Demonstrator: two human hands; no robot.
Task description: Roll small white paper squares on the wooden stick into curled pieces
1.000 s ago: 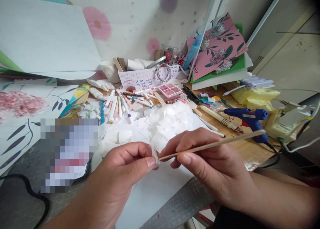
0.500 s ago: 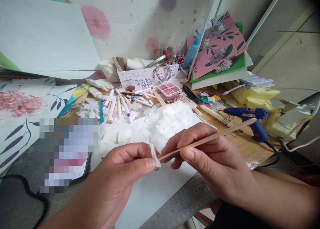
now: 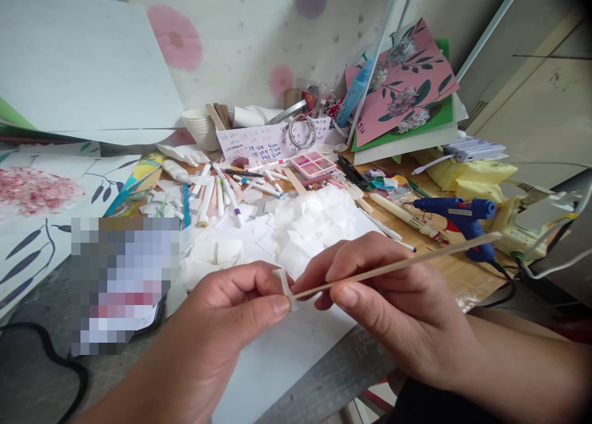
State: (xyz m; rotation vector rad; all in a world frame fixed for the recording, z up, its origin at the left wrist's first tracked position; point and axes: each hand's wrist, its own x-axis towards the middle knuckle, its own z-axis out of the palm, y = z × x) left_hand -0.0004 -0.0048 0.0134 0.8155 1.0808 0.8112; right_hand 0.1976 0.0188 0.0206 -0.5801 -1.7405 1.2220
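Between thumb and fingers, my left hand pinches a small folded piece of white paper. My right hand holds a thin wooden stick by its middle; one end meets the white piece at my left fingertips, and the other slants up to the right. Beneath both hands is a white sheet. Just beyond them lies a heap of small white paper pieces.
Markers are scattered behind the heap. On the right a blue glue gun lies by a yellow packet. A pixelated object and a black cable are at the left. Paper cups stand at the back.
The wooden stick has turned slightly, its far end now lower and further right. Both hands keep their grips and have barely moved.
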